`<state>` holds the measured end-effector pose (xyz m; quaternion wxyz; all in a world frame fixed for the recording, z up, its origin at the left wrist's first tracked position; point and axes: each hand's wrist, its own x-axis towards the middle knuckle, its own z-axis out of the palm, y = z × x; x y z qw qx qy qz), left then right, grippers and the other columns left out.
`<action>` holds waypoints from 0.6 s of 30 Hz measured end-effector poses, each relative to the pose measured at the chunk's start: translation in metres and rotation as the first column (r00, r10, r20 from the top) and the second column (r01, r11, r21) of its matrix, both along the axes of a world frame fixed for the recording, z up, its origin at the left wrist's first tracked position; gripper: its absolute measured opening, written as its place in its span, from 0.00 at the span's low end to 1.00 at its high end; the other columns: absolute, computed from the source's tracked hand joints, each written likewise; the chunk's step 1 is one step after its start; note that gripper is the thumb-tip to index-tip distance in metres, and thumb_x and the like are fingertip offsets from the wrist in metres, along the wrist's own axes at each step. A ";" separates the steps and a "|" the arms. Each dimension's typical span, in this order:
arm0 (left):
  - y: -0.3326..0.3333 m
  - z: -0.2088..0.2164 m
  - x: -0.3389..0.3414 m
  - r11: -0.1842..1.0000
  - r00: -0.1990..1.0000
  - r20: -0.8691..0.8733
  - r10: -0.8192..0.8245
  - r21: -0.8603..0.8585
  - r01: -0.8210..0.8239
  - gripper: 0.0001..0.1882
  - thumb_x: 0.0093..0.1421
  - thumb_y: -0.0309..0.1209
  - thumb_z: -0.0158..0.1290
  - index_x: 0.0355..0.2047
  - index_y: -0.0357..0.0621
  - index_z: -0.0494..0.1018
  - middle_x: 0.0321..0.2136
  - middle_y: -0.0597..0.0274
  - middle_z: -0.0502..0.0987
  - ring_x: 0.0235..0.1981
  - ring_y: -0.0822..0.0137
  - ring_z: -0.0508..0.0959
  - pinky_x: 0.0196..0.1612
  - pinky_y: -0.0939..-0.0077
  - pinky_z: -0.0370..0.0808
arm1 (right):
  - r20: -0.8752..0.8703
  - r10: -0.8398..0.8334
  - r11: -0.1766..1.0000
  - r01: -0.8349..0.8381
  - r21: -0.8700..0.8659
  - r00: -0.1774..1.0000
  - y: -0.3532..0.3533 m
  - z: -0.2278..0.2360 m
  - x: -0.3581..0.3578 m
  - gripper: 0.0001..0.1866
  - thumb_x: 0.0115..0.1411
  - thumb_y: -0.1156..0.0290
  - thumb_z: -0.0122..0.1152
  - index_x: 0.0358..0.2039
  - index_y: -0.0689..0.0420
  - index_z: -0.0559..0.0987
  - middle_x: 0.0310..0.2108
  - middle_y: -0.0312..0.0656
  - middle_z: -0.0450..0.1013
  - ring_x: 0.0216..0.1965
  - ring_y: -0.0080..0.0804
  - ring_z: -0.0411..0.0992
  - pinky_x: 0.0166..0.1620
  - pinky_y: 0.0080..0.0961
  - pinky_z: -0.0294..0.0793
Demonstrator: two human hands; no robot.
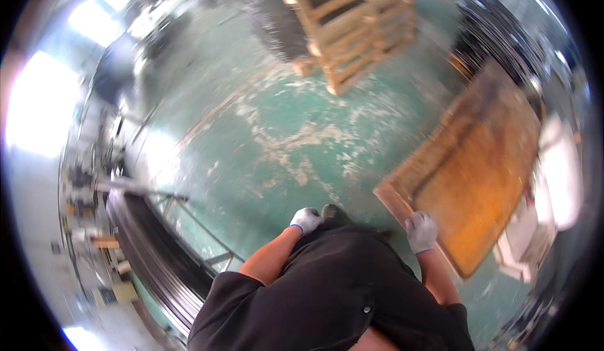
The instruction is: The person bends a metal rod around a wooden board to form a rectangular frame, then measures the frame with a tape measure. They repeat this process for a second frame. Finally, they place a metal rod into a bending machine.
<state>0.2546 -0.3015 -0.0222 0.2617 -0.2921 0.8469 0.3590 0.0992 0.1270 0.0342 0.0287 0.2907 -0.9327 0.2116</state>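
Note:
My left hand [306, 220], in a white knit glove with a blue cuff edge, is held close in front of my dark shirt. Its fingers are curled in, and whatever they hold, if anything, is hidden. Just right of it shows the tip of a dark shoe [334, 213]. On my right, my gloved right hand [421, 231] is closed at the near left edge of a large wooden board [481, 168]. This board is orange-brown, stained dark along one side, and has a thick rim. How far the fingers wrap under it is hidden.
Long dark metal profiles [157, 256] lie on a metal frame [204, 231] at my left. Ahead stand wooden pallets [352, 30] beside a dark wrapped stack [277, 27]. Dark stacked strips [497, 33] and a white sack [560, 171] flank the board. The green floor [296, 124] is worn.

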 end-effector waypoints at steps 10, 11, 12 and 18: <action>-0.191 -0.020 0.104 0.615 0.682 0.159 0.714 0.325 -0.719 0.15 0.66 0.40 0.67 0.41 0.39 0.86 0.32 0.61 0.85 0.30 0.66 0.83 0.34 0.63 0.84 | 0.254 0.155 0.987 -0.136 -0.091 0.955 -0.235 -0.022 -0.073 0.09 0.63 0.64 0.72 0.32 0.58 0.89 0.34 0.55 0.84 0.39 0.58 0.83 0.47 0.50 0.82; -0.200 -0.012 0.105 0.490 0.603 0.208 0.770 0.411 -0.769 0.14 0.68 0.39 0.66 0.43 0.39 0.86 0.33 0.60 0.84 0.29 0.65 0.83 0.33 0.62 0.85 | 0.302 0.125 0.992 -0.122 -0.030 0.945 -0.244 -0.028 -0.080 0.10 0.62 0.65 0.73 0.32 0.59 0.89 0.33 0.56 0.84 0.38 0.58 0.83 0.46 0.49 0.83; -0.212 0.001 0.104 0.352 0.516 0.259 0.816 0.485 -0.801 0.14 0.70 0.38 0.66 0.45 0.40 0.85 0.34 0.60 0.84 0.29 0.65 0.84 0.31 0.61 0.85 | 0.347 0.098 0.993 -0.115 0.029 0.933 -0.255 -0.031 -0.089 0.11 0.60 0.65 0.75 0.32 0.61 0.89 0.33 0.57 0.84 0.37 0.58 0.84 0.45 0.48 0.83; -0.281 -0.018 0.114 0.101 0.340 0.319 0.885 0.581 -0.808 0.17 0.72 0.41 0.64 0.50 0.40 0.86 0.41 0.57 0.86 0.34 0.62 0.85 0.35 0.58 0.85 | 0.539 -0.019 0.951 -0.151 0.269 0.842 -0.353 -0.061 -0.168 0.12 0.57 0.66 0.76 0.32 0.62 0.89 0.33 0.58 0.86 0.35 0.54 0.86 0.46 0.46 0.84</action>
